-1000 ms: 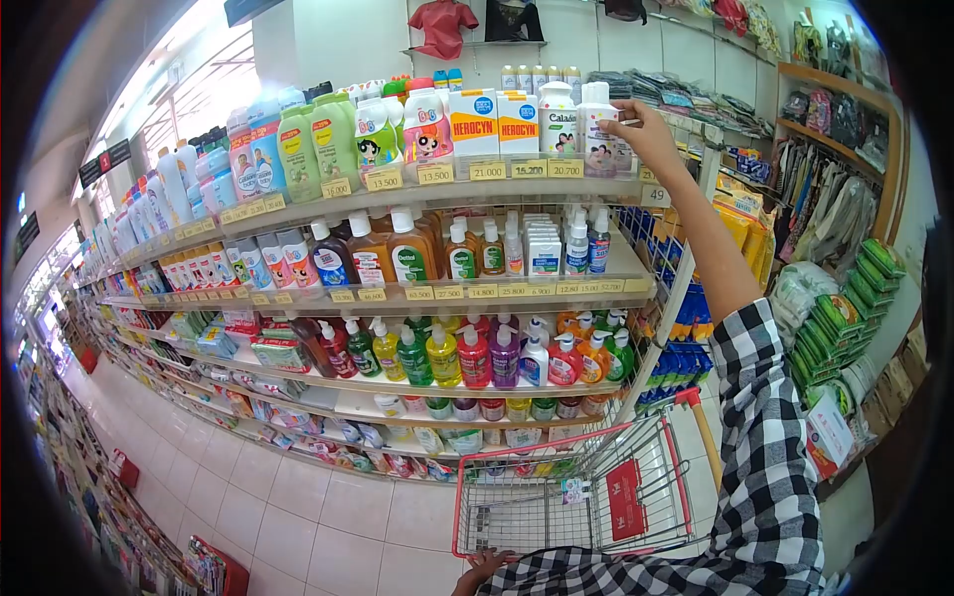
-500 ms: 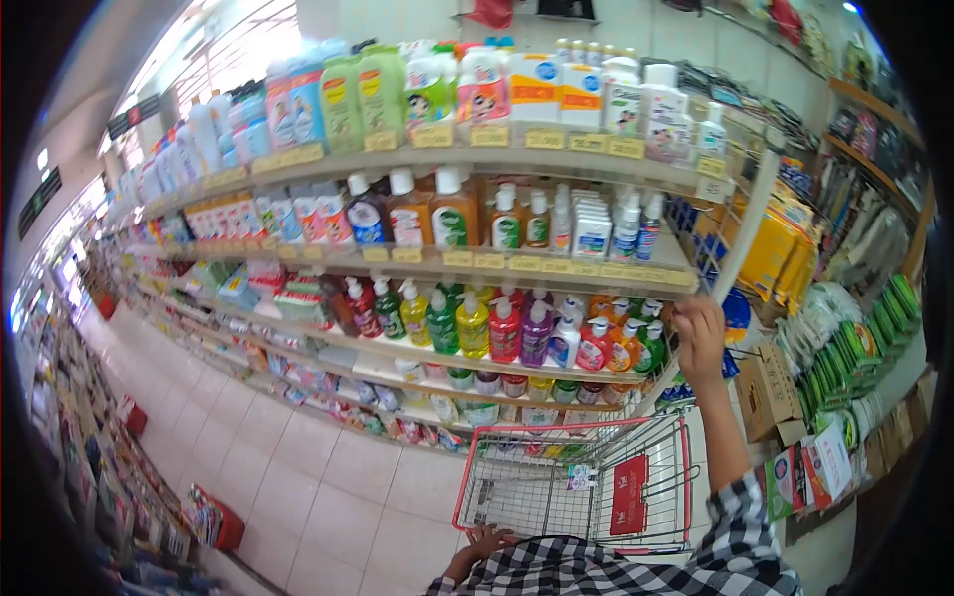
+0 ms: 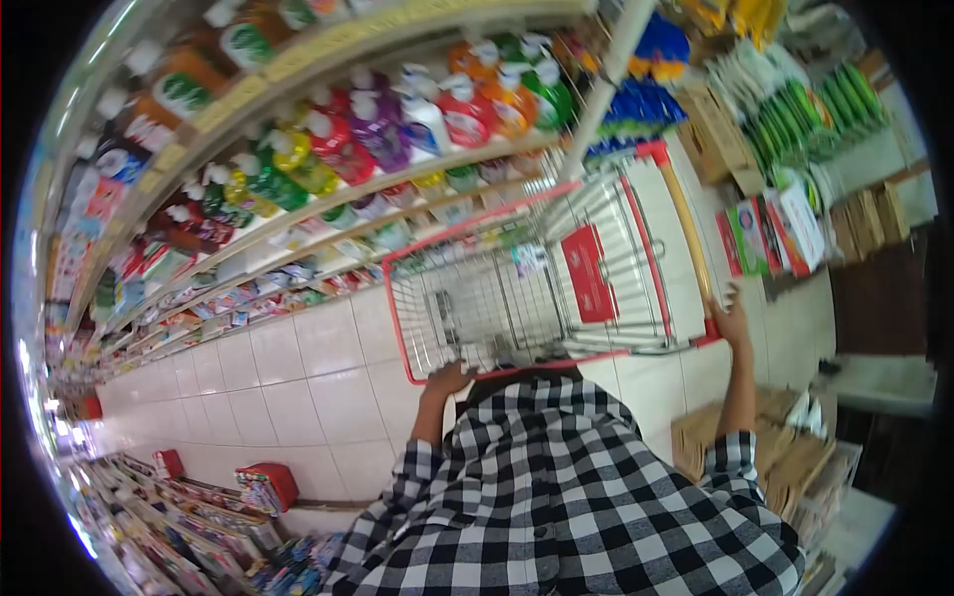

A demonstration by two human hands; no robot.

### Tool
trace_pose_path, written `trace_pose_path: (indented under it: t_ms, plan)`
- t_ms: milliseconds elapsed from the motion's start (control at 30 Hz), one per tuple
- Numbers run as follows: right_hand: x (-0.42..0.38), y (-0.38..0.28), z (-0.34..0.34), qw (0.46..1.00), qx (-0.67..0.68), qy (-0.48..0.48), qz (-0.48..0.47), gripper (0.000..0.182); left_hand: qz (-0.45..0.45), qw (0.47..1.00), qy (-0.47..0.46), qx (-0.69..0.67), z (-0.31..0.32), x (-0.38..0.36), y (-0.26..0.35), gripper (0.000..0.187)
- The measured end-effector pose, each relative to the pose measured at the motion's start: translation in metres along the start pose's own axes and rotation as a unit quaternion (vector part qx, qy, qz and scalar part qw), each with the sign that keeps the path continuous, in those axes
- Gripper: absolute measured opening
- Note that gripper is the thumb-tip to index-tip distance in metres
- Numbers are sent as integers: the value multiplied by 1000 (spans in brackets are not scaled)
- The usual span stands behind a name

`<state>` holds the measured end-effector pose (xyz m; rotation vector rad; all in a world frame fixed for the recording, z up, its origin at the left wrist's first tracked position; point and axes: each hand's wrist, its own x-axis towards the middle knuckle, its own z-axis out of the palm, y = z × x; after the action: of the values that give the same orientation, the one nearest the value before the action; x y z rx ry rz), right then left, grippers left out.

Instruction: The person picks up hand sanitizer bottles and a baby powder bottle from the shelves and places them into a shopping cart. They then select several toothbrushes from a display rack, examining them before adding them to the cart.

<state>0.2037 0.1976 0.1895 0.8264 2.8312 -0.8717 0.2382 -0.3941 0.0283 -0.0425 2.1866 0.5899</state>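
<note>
A wire shopping cart (image 3: 636,355) with a red rim and a red panel stands sideways in front of my checkered shirt (image 3: 537,477). My left hand (image 3: 450,379) rests with its fingers over the near rim, close to the corner on the left. By the near end of the cart's yellowish push handle (image 3: 686,219) is my right hand (image 3: 730,318). Its fingers are apart and slightly curled beside the bar; whether they touch it is hard to tell. A small colourful packet (image 3: 530,260) shows in the cart.
Shelves with coloured pump bottles (image 3: 378,129) run along the far side. Cardboard boxes (image 3: 711,134) and green packs (image 3: 795,124) stand at the right. A red basket (image 3: 268,485) sits by the shelf at lower left. Brown cartons (image 3: 775,437) lie near my right elbow.
My view has tipped downward and turned. My right hand has come down from the shelf end to beside the cart handle. My left hand stays at the cart's rim.
</note>
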Motion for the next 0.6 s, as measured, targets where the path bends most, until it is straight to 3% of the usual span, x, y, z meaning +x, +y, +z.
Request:
trace_pose_path:
  t_ms: [33, 100, 133, 167, 200, 300, 333, 500, 600]
  plan:
    - [15, 58, 35, 992, 121, -22, -4, 69, 24, 998, -9, -54, -3, 17, 2, 76]
    - [-18, -29, 6, 917, 268, -116, 270, 64, 40, 996, -22, -82, -26, 21, 37, 75]
    - [-10, -28, 10, 918, 263, -116, 274, 64, 47, 997, -20, -61, -17, 45, 35, 70]
    - [-7, -20, 18, 982, 118, 1, 146, 56, 63, 996, -32, -55, -16, 61, 40, 72]
    - [-8, -14, 25, 993, -34, 113, 11, 50, 71, 996, -43, -45, -9, 85, 40, 71]
    - [-12, -29, 29, 998, 6, 52, -14, 44, 89, 992, -81, -37, -1, 148, 48, 66]
    - [-12, -34, 28, 996, 28, 61, -66, 40, 83, 992, -85, -42, 6, 171, 48, 63]
    - [-13, -72, 23, 997, -46, -22, 60, 41, 13, 999, -15, 26, 48, 257, 39, 55]
    - [-8, -77, 28, 989, -143, -13, 42, 42, 25, 998, 16, 53, 46, 286, 70, 62]
